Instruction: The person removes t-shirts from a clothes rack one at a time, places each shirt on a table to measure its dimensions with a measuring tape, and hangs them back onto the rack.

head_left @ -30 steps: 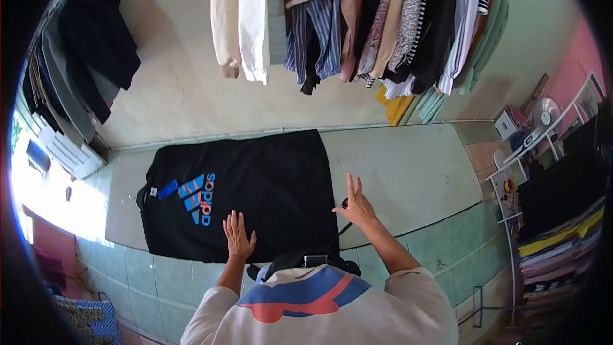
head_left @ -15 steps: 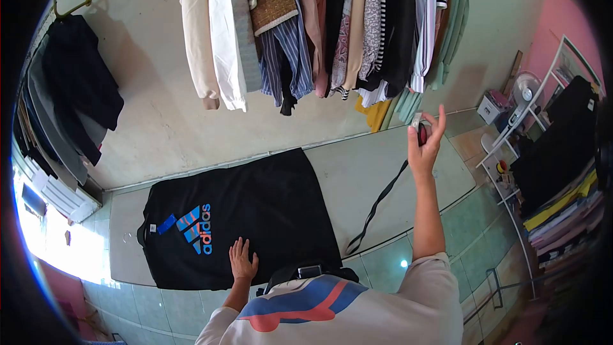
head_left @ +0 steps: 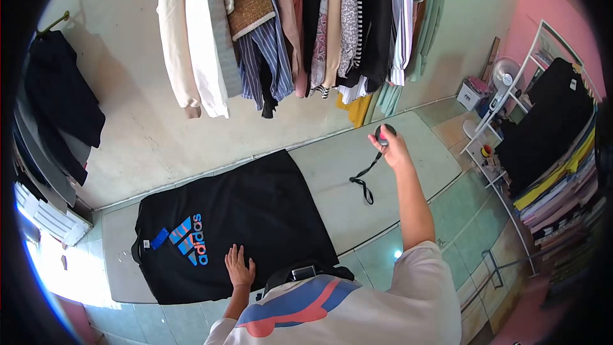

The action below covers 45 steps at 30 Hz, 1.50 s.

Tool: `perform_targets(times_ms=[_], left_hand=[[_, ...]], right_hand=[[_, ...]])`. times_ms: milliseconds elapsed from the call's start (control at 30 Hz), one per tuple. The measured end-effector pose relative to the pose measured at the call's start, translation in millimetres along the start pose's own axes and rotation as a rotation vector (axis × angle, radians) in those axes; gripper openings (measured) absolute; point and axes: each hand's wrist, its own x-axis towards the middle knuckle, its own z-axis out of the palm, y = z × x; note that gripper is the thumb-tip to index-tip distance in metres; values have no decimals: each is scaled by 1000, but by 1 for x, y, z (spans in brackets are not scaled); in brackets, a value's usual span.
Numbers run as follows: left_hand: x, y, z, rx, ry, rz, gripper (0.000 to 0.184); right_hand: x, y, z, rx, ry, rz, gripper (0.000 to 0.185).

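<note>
A black adidas shirt point(head_left: 255, 204) lies flat on a pale board, with its printed logo facing up and a blue tag point(head_left: 159, 238) near the collar. My left hand point(head_left: 240, 267) rests on the shirt, fingers stretched out, close to the edge nearest me. To the right of the shirt, my right hand point(head_left: 394, 151) is raised above the board, its fingers closed around a small round black-and-red object point(head_left: 385, 134). From that object a dark strap point(head_left: 362, 182) dangles in a loose loop. What the round object is, I cannot make out.
Garments hang in a row point(head_left: 306, 32) at the back wall, and more hang at the left point(head_left: 64, 96). The pale board point(head_left: 313, 166) lies on a tiled floor point(head_left: 370, 268). At the right are a white rack point(head_left: 501, 112) with clothes and a fan point(head_left: 504, 73).
My right hand has moved left and turned over, its fingers now closed round the object. The strap has swung up off the board. My left hand stays on the shirt; the view has shifted slightly.
</note>
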Motion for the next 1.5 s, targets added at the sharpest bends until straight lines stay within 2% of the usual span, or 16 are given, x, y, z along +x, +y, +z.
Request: perform_targets(times_ms=[167, 433, 500, 533, 700, 800, 933, 1000, 1067, 1133, 1167, 1200, 1233, 1300, 1367, 1500], left_hand=[[-1, 0, 1, 0, 4, -13, 50], [-1, 3, -1, 22, -3, -25, 49], [-1, 2, 0, 22, 0, -24, 50], [-1, 1, 0, 21, 3, -20, 50], [-1, -6, 6, -7, 41, 25, 51], [-3, -15, 14, -21, 68, 50, 52], [3, -36, -2, -320, 42, 69, 48], [6, -67, -27, -189, 242, 83, 45], [4, -116, -52, 36, 526, -152, 49], [1, -169, -74, 344, 815, -479, 64], [6, -186, -89, 439, 686, -940, 75], [5, -219, -96, 449, 646, -1104, 84], [2, -247, -99, 407, 605, -1172, 79], [1, -281, -120, 360, 563, -1226, 76], [-4, -306, -136, 51, 220, -1212, 54], [-8, -365, -121, -202, 136, -974, 33]], right_hand=[[4, 39, -19, -347, 34, -91, 21], [7, 79, -34, -291, -61, -92, 24], [7, 99, -44, -615, 36, -47, 30], [-2, 105, -49, -1188, 65, -222, 35], [2, 220, -129, -1350, 99, -228, 39], [-27, 220, -107, -1841, 238, -67, 40], [-83, 212, -46, -1651, 297, -482, 49], [-109, 223, -27, -1616, 255, -582, 52], [-142, 242, -7, -1509, 73, -677, 54], [-173, 267, 7, -1503, 28, -566, 63], [-188, 281, 15, -1516, 25, -542, 70], [-202, 294, 25, -1526, 24, -520, 77], [-215, 304, 36, -1673, 64, -480, 90], [-233, 318, 65, -1597, 44, -483, 92], [-249, 333, 89, -1523, -9, -481, 95], [-287, 369, 134, -1517, -64, -464, 62]])
